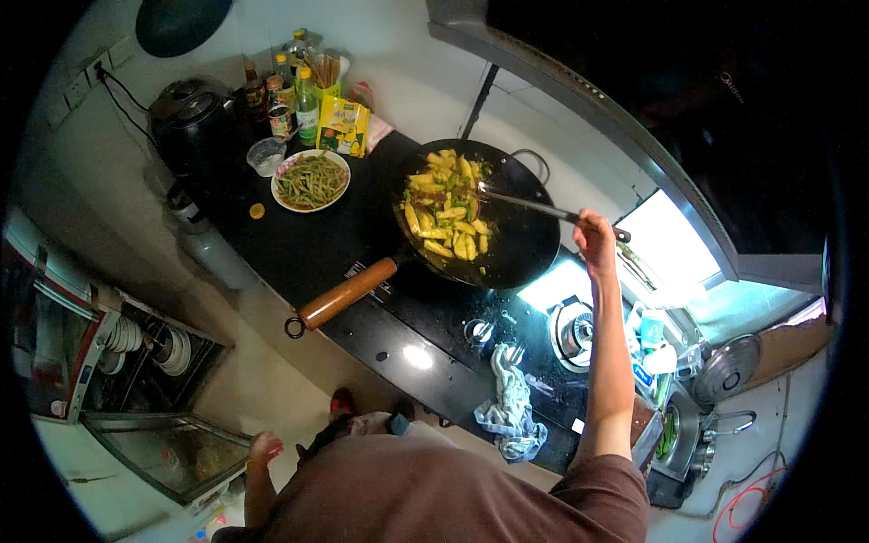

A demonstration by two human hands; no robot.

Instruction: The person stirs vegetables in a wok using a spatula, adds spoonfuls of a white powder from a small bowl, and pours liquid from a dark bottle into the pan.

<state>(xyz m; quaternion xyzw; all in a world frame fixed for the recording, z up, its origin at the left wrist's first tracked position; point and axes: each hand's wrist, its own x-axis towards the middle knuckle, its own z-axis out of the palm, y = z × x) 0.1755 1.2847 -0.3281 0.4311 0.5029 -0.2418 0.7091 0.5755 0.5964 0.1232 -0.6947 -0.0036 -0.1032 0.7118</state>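
My right hand [595, 239] is closed round the dark handle of a metal spatula [529, 203]. The spatula's head rests among yellow wedge-shaped pieces and green bits of food [448, 214] in a black wok [526, 251]. The wok's wooden handle [349, 293] points toward the counter's front edge, with nobody holding it. My left hand [265, 448] hangs low at my side, away from the counter, near an open cabinet door; its fingers look partly bent, and whether it holds anything cannot be made out. A plate [344, 192] of cooked green beans [312, 182] stands left of the wok.
Bottles [307, 108], a yellow packet [343, 125] and a small bowl [266, 157] stand at the back left. A second burner [574, 334], a crumpled cloth [509, 400] and a sink [682, 434] lie to the right. A dish cabinet [146, 360] stands open at the left.
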